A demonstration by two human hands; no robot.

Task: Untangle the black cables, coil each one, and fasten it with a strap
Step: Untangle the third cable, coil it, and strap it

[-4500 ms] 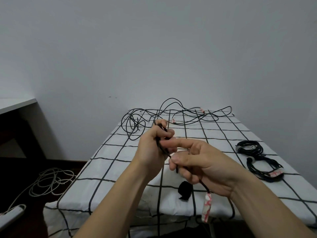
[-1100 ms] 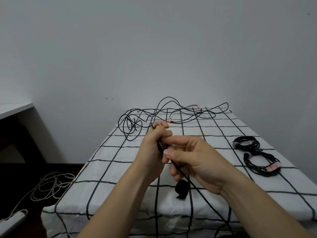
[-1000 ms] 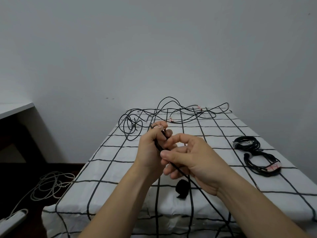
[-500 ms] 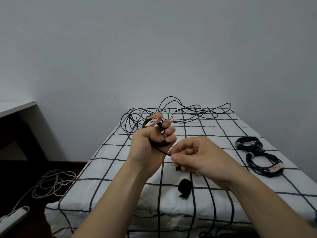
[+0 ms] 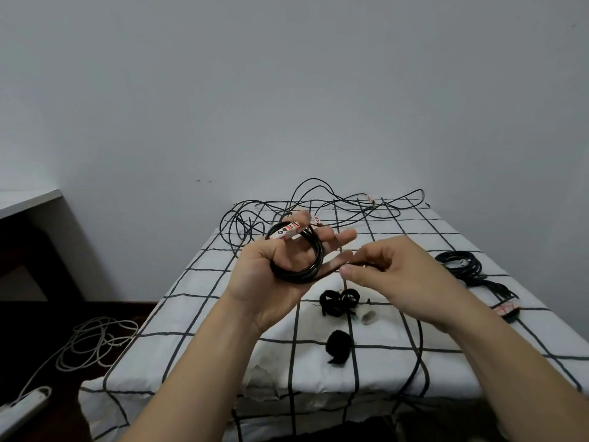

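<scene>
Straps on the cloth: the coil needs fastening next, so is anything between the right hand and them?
Nothing visible. The black straps lie bare on the cloth just below the right hand. That hand pinches the tail of the coil, though, so it is not free yet.

Bare forearms (image 5: 204, 371), bare hands (image 5: 267, 282)

L hand (image 5: 267, 282) palm-up clamping cable (image 5: 301, 273), R hand (image 5: 401, 272) pinching it

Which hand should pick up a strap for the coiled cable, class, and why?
Right. The left hand carries the coil looped round its fingers, so it is occupied. The right hand only pinches the coil's tail, and the black straps lie just below it.
</scene>
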